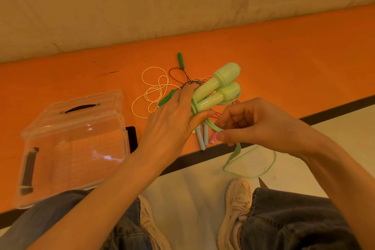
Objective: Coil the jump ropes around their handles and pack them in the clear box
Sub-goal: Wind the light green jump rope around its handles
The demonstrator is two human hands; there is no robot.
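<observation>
Left hand point(172, 119) gripping green handles point(219, 89), right hand point(249, 124) pinching cord point(235, 152)

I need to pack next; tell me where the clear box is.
In the head view the clear box sits on the orange table at lower left, beside the left forearm, left of the loose ropes.

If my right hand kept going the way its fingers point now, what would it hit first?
Probably the left hand, whose grip holds the light green handles. The right hand points left, pinching the green rope; depth is unclear.
</observation>
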